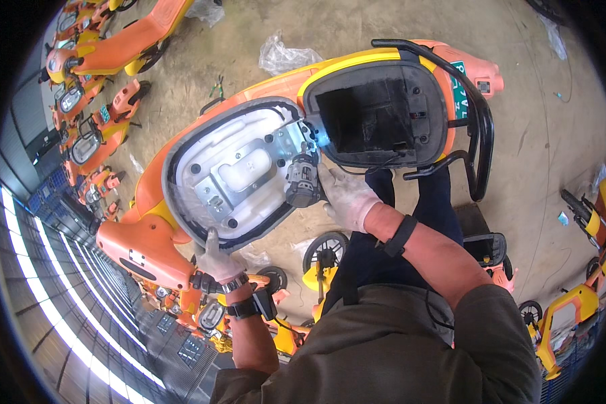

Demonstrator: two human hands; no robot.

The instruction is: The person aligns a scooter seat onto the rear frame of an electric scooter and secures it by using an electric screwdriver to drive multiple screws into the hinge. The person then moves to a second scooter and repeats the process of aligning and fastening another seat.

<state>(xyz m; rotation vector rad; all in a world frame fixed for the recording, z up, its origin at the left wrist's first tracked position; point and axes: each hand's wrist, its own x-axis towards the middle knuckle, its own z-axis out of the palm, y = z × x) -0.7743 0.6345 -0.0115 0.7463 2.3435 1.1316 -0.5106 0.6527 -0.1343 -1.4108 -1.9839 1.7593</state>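
Note:
An orange and yellow scooter lies across the view with its seat [242,124] flipped over, showing a white underside with a metal bracket [212,197]. My right hand [347,198], in a pale glove, is closed on a dark cordless drill [303,182]. The drill's front end is at the metal hinge plate [291,139], where a bluish light glows; its very tip is hard to make out. At the near left rim of the seat, my gloved left hand [220,261] grips the edge, one finger stretched over it. Its other fingers are partly hidden.
Right of the seat gapes the dark storage box [363,118], with a black tubular rack [481,135] behind it. An orange front cover [145,252] and handlebar are at the left. Clear plastic wrap [286,55] and green-handled pliers [217,86] lie on the floor. More scooters [91,145] stand around.

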